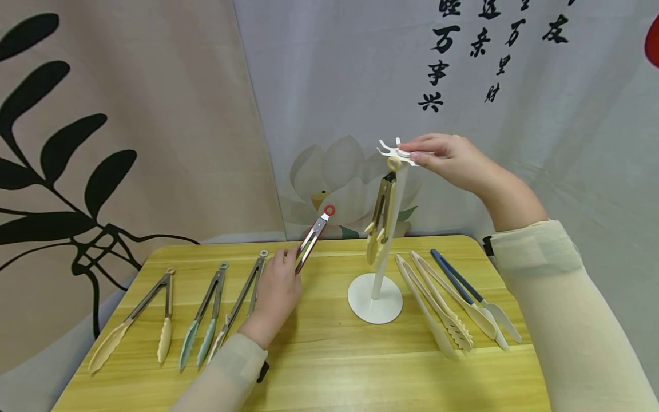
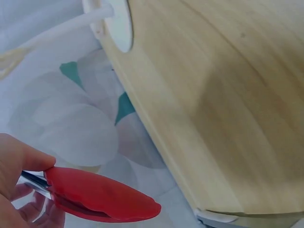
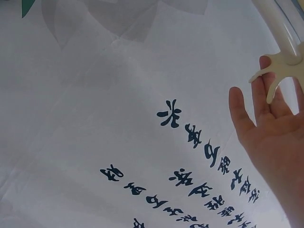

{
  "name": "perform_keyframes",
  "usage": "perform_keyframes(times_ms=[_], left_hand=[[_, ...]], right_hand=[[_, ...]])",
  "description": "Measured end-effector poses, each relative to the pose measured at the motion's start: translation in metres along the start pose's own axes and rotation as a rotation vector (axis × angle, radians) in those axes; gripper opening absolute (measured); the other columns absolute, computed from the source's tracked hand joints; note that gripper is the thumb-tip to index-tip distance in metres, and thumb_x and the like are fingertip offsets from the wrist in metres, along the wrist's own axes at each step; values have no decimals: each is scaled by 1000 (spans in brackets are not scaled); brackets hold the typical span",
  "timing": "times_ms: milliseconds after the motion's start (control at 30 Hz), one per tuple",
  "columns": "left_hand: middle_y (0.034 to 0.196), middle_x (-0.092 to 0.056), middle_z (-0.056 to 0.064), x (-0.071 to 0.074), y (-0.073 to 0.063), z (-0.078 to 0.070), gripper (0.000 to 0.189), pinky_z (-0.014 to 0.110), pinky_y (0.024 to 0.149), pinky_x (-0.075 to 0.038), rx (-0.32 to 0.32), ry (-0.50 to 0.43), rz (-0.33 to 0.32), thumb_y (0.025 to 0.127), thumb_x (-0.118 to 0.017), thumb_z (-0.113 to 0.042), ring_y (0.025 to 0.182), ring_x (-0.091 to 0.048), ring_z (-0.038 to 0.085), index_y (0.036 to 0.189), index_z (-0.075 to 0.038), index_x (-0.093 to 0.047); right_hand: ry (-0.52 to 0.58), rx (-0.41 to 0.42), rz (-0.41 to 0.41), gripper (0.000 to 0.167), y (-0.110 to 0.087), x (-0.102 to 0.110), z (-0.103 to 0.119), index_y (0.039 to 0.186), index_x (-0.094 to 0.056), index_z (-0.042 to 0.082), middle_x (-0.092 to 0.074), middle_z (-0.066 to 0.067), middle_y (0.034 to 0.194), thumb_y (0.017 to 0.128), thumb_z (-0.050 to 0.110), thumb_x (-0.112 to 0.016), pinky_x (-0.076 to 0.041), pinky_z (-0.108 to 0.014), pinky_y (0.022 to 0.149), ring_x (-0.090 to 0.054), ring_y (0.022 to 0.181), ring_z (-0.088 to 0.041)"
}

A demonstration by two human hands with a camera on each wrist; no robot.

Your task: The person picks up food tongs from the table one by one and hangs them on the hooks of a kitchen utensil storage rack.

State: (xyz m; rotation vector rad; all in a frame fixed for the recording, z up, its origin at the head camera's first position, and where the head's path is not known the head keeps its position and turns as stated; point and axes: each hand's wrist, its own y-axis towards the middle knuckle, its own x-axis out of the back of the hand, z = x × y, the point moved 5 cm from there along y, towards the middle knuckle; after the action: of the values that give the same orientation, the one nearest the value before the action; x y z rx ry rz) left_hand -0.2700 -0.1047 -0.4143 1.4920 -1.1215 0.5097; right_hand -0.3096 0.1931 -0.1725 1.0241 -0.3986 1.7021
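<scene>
My left hand [image 1: 278, 289] grips a pair of red-tipped tongs [image 1: 312, 243], slanted with the red ring end up. In the left wrist view, the red heads [image 2: 102, 194] lie together beyond the thumb. The fingers of my right hand [image 1: 453, 157] lie nearly straight across the top of a white hook stand [image 1: 381, 283]. Its curved hooks [image 3: 273, 88] overlap those fingers in the right wrist view. From the stand hangs a pair of beige tongs [image 1: 382, 214] by its ring, heads down.
Left on the wooden table [image 1: 319, 366] lie cream-tipped tongs [image 1: 154, 303], mint-tipped tongs [image 1: 206, 315] and another pair [image 1: 239, 297] partly behind my left hand. To the right are beige tongs [image 1: 429, 303], cream tongs [image 1: 458, 292] and blue-handled tongs [image 1: 468, 292]. A printed cloth [image 1: 334, 86] hangs behind.
</scene>
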Motion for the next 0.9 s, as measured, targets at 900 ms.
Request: perform_keyframes(times_ms=[900], left_hand=[[109,-56,11,39,19,-33,64,40,67,-54,-103,-200,-191,78,-76,-16,82,-61,27,135,-16,-48]], right_hand=[[-12,-4,-7,36,0,-2,0,129,-60,16,-51,-7,135,97,31,-51,-38,-50,102,-43,123,-24]])
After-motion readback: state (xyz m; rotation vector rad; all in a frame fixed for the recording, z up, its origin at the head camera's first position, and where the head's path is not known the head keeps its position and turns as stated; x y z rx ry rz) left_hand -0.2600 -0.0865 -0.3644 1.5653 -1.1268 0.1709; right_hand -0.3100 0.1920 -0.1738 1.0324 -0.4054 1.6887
